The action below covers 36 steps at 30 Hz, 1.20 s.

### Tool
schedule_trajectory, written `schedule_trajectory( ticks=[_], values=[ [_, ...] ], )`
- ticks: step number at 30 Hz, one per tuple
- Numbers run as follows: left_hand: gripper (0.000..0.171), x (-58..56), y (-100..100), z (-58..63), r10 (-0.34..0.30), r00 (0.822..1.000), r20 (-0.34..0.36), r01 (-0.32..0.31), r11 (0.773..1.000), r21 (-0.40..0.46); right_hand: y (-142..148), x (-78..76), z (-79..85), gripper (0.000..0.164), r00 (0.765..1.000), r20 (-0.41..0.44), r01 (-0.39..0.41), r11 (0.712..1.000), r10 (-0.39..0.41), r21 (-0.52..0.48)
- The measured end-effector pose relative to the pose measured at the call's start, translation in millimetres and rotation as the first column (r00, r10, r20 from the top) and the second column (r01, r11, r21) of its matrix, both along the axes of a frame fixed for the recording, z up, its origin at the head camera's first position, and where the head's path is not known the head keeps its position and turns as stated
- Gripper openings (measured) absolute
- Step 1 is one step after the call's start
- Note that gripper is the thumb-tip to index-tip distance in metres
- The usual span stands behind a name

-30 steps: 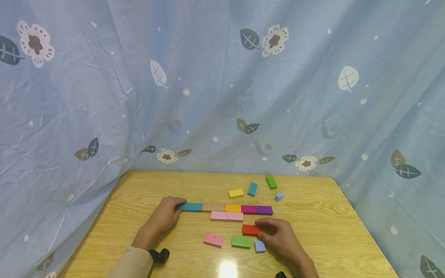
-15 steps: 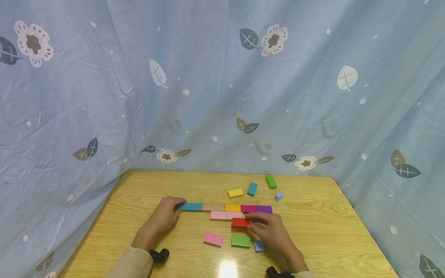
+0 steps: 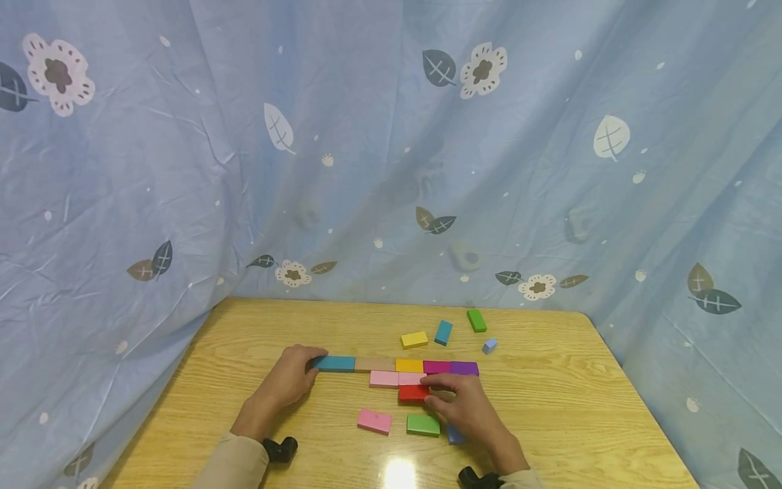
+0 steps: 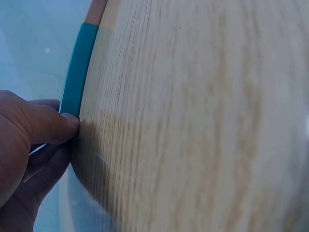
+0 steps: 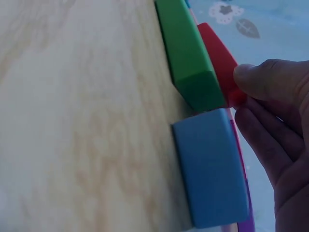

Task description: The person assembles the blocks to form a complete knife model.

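Note:
My left hand [image 3: 292, 373] pinches the left end of a teal block [image 3: 336, 364], the first in a straight row. Rightward in that row lie a tan block [image 3: 375, 365], an orange one [image 3: 409, 365], a magenta one [image 3: 436, 367] and a purple one [image 3: 464, 368]. Against the row's near side sit two pink blocks [image 3: 383, 379]. Thumb and fingers of my right hand [image 3: 461, 404] grip the right end of a red block [image 3: 413, 394], just in front of the right pink block. In the right wrist view, a green block [image 5: 186, 53] partly covers the red block [image 5: 217, 58].
Nearer me lie a loose pink block [image 3: 375, 421] and a blue block [image 3: 455, 435], partly behind my right hand. Beyond the row are a yellow block [image 3: 414, 340], a teal one [image 3: 443, 333], a green one [image 3: 476, 320] and a small light-blue one [image 3: 490, 346]. A curtain [image 3: 366, 136] hangs behind the table.
The right hand has carried the red block left and away from me, up to the right pink block. My left hand stays on the teal block.

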<state>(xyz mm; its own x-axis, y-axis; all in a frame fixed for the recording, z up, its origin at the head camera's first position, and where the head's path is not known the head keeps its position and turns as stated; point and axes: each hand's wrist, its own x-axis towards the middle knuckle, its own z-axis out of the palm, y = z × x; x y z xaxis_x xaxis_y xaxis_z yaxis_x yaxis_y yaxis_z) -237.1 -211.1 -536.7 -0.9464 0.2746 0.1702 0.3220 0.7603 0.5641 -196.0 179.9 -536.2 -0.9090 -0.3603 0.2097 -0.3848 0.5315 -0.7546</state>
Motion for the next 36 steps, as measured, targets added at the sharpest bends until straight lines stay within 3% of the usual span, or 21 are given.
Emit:
schedule_trajectory(
  ticks=[14,30,36],
  values=[
    [0.040,0.0,0,1.9,0.001,1.000,0.007,-0.001,1.000,-0.004,-3,0.9,0.3,0.031,0.996,-0.087,0.017,0.996,-0.009,0.084],
    [0.038,-0.3,0,1.8,0.003,1.000,0.008,-0.003,1.000,-0.003,-5,-3.4,-0.1,0.030,0.990,-0.122,-0.057,0.993,0.070,0.100],
    [0.038,0.6,-1,1.7,0.005,1.000,0.007,-0.005,1.000,-0.002,-11,-5.4,-1.7,0.029,0.978,-0.181,-0.082,0.991,0.101,0.109]
  ],
)
